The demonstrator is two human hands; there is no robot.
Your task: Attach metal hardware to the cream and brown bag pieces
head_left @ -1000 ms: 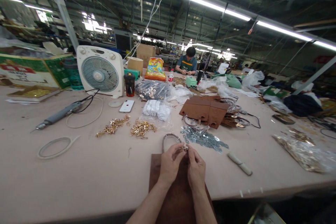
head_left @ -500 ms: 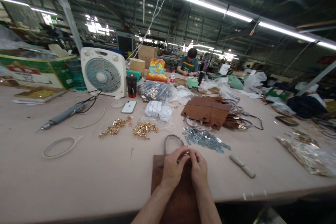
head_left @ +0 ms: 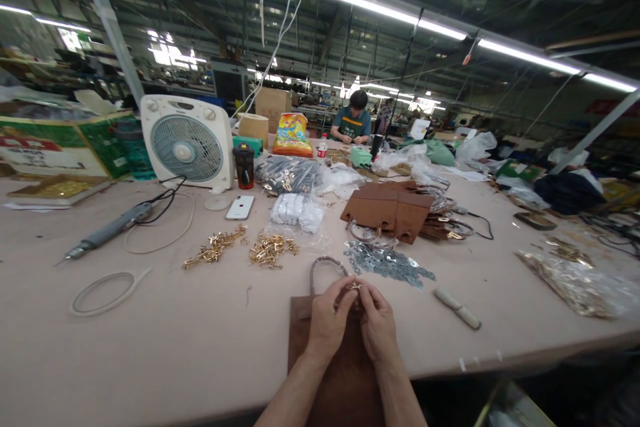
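Observation:
A brown bag panel lies at the table's near edge, its looped handle pointing away from me. Over its upper part, my left hand and my right hand meet at the fingertips. Between them is a small shiny metal piece, pinched by both hands; its exact shape is too small to tell. Beyond the hands are two piles of gold hardware and a spread of grey metal pieces. More brown bag pieces are stacked behind those.
On the left are a fan, a corded screwdriver and a coiled tube. A phone and plastic bags lie ahead. A wrapped rod rests at right. Another person sits across the table.
The camera view has turned slightly to the right, shifting the table items leftward. My hands stay together over the bag, and the metal piece between the fingertips shows more clearly.

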